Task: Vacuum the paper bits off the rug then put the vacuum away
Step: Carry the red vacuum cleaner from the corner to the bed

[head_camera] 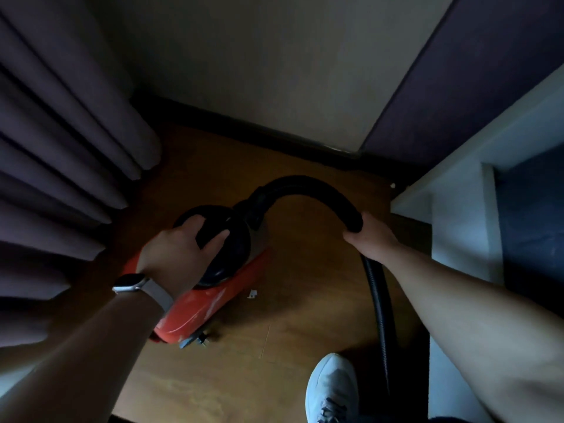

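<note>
As the red vacuum (195,306) sits on the floor (305,300) by the curtain (61,148), probably its storage corner, the left hand (183,248) curls round its handle (210,232) and the right hand (370,236) grips the hose (305,184), seemingly to tuck it in.

No text, label, brand or number can be read anywhere. The red vacuum cleaner (198,303), at 7 o'clock from centre, shows only blurred glare on its shell. The wristwatch (131,283) at 8 o'clock is too dark and tilted to read.
</note>
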The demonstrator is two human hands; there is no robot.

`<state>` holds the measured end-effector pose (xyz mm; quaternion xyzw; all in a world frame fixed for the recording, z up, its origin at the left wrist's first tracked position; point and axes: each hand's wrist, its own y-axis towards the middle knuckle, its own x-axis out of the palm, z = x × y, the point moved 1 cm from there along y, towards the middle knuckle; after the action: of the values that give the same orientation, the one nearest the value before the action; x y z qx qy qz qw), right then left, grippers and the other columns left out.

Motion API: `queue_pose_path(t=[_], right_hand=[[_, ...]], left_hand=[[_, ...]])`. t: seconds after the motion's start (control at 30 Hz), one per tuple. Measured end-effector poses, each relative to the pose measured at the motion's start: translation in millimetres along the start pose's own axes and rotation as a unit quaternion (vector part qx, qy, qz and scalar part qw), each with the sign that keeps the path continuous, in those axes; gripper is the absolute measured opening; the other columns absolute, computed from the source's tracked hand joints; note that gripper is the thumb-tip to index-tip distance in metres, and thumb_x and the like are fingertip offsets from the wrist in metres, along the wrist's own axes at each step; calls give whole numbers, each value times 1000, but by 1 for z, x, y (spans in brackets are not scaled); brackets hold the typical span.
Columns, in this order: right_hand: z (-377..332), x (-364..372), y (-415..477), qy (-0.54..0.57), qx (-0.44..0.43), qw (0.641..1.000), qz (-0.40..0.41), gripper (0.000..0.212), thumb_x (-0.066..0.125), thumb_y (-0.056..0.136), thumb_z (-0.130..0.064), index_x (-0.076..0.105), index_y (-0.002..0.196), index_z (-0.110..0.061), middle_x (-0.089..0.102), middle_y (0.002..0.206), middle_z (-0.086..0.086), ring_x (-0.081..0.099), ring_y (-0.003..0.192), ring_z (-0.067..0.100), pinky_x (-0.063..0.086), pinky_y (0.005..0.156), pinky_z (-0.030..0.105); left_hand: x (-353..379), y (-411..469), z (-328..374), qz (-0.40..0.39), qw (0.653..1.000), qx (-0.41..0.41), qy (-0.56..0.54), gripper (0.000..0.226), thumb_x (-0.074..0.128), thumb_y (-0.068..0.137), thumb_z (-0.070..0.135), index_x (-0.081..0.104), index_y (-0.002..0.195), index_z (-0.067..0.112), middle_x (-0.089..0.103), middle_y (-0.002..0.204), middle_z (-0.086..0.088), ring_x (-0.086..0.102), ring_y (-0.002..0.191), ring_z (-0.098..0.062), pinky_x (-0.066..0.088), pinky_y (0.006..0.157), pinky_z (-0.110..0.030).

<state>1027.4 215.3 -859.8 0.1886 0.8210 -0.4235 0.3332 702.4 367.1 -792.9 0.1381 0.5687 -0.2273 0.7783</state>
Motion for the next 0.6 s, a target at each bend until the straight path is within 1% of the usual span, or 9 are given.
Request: queue_pose_path(t=[0.07, 0.1, 0.27, 0.4, 0.47, 0.53, 0.6], right_hand=[[-7, 2, -3, 19, -17, 1000, 14, 47, 63, 92, -36, 47, 133, -20, 60, 106, 0, 58, 82, 14, 45, 60, 27], [-12, 2, -6, 31, -31, 999, 25, 44, 63, 92, -35, 47, 131, -20, 60, 104, 0, 58, 80, 13, 43, 59, 26], [-45, 0, -24, 89, -76, 988, 101, 32, 64, 91, -31, 51, 118, -19, 61, 97, 0, 60, 75, 11, 43, 54, 25], [-77, -7, -32, 109, -114, 976, 151, 25, 64, 91, -29, 54, 110, -17, 60, 93, -2, 59, 74, 8, 41, 52, 24], [-95, -11, -35, 116, -134, 968, 178, 24, 64, 91, -29, 54, 108, -16, 60, 91, -2, 61, 77, 14, 42, 54, 25], [-114, -15, -36, 110, -157, 959, 206, 25, 64, 91, -32, 54, 108, -16, 62, 94, 0, 61, 82, 18, 48, 61, 29], [-131, -18, -38, 82, -187, 949, 240, 23, 62, 92, -35, 53, 102, -17, 62, 91, -1, 62, 82, 20, 53, 66, 33]], left_hand=[[-4, -6, -3, -4, 1000, -26, 9, 40, 48, 89, 61, 54, 99, 24, 41, 57, 7, 42, 51, -16, 31, 45, -26], [-8, -8, -3, -4, 999, -37, 8, 41, 46, 90, 62, 54, 101, 24, 41, 58, 8, 43, 54, -18, 31, 47, -27], [-15, -14, 2, 8, 998, -65, -18, 35, 44, 93, 58, 43, 92, 24, 40, 58, 7, 47, 54, -22, 27, 45, -28], [-16, -15, -1, 18, 994, -94, -54, 33, 43, 94, 56, 40, 91, 24, 49, 64, 2, 47, 56, -20, 31, 46, -29], [-16, -15, -4, 24, 992, -108, -56, 32, 42, 95, 56, 39, 91, 24, 48, 63, 2, 49, 57, -21, 34, 47, -30], [-15, -14, -7, 26, 991, -121, -57, 34, 42, 95, 56, 40, 90, 23, 48, 62, 1, 51, 57, -23, 38, 50, -31], [-14, -14, -10, 27, 989, -134, -57, 33, 43, 95, 55, 39, 89, 23, 47, 61, 3, 47, 52, -20, 35, 47, -30]])
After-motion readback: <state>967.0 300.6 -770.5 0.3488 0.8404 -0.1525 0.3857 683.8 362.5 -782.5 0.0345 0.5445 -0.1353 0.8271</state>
